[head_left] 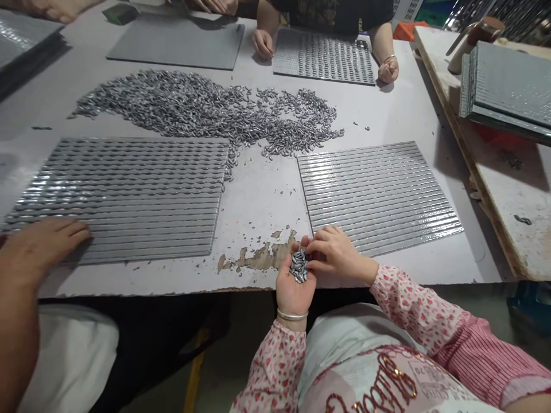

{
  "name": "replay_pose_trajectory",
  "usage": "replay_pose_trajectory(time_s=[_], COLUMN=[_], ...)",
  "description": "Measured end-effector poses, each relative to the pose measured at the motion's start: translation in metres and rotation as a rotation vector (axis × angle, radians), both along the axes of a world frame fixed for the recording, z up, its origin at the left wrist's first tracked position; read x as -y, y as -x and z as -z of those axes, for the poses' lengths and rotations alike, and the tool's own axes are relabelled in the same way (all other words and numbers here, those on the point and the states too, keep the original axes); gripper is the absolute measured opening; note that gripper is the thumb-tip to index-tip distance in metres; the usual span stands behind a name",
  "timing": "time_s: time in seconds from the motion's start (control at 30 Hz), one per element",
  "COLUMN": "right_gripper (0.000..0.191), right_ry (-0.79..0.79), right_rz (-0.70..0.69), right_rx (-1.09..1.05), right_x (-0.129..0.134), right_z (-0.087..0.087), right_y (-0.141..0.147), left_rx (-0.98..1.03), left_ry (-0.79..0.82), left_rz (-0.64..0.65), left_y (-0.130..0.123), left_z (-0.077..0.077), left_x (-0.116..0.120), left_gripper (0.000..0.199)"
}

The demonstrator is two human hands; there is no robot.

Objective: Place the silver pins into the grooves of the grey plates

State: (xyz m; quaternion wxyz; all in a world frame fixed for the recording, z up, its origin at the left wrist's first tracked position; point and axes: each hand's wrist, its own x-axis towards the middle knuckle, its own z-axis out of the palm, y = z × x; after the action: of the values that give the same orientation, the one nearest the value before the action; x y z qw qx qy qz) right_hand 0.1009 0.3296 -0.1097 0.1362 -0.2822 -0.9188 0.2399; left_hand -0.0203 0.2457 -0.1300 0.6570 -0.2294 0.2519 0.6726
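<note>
My left hand (296,295) is palm up and cupped at the table's front edge. In it lies a small heap of shiny grey curved pieces (299,267), each about bean-sized. The fingers of my right hand (338,252) are drawn together over this heap, touching it or the left fingertips; what is pinched there, if anything, is hidden. Just beyond my right hand lies a grey ridged board (379,195) with parallel raised rows across it. A large loose pile of the same grey pieces (185,103) spreads over the middle of the table (258,201).
At left, a co-worker's hand (47,246) rests on another ridged board (129,195). Across the table, a person's hands flank a board with rows of pieces (322,57), beside a plain grey board (176,43). Stacked boards (508,86) stand on a side table at right.
</note>
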Motion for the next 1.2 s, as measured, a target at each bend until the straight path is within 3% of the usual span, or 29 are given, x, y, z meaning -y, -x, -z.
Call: replay_pose_trajectory(time_s=[0.2,0.33,0.43,0.57,0.67,0.73,0.87,0.97,1.1,1.2], right_gripper=[0.019,0.021,0.020,0.021,0.021,0.018,0.010,0.010,0.012,0.011], right_ry=[-0.137,-0.104,0.130,0.639,0.823,0.757,0.417,0.208,0.110,0.127], right_rz=[-0.038,-0.021,0.121,0.373,0.399,0.369,0.253,0.203,0.213,0.146], right_rx=[0.044,-0.022,-0.243,-0.561,-0.607,-0.500,-0.213,-0.140,-0.147,-0.126], right_x=[0.006,0.008,0.005,-0.011,-0.028,-0.036,-0.041,-0.038,-0.036,-0.039], right_z=[0.006,0.005,0.006,0.010,0.010,0.009,0.011,0.015,0.018,0.014], right_y=[0.007,0.007,0.006,-0.002,-0.012,-0.017,-0.018,-0.014,-0.013,-0.018], left_rx=[0.010,0.012,0.004,0.016,0.036,0.007,-0.097,-0.122,-0.096,-0.080], left_ry=[0.032,0.046,0.057,-0.012,-0.124,-0.127,0.047,0.094,0.087,0.095], left_rz=[-0.001,0.005,0.002,0.003,0.030,0.047,0.061,0.074,0.069,0.051], left_y=[0.000,-0.001,-0.001,0.004,0.007,0.008,0.003,0.002,0.004,0.007], left_z=[0.001,0.003,0.002,-0.003,-0.007,-0.008,-0.006,-0.005,-0.004,-0.005], left_x=[0.001,0.000,0.000,0.001,-0.001,-0.005,-0.010,-0.011,-0.010,-0.009], left_gripper=[0.035,0.035,0.035,0.032,0.027,0.026,0.023,0.022,0.023,0.024])
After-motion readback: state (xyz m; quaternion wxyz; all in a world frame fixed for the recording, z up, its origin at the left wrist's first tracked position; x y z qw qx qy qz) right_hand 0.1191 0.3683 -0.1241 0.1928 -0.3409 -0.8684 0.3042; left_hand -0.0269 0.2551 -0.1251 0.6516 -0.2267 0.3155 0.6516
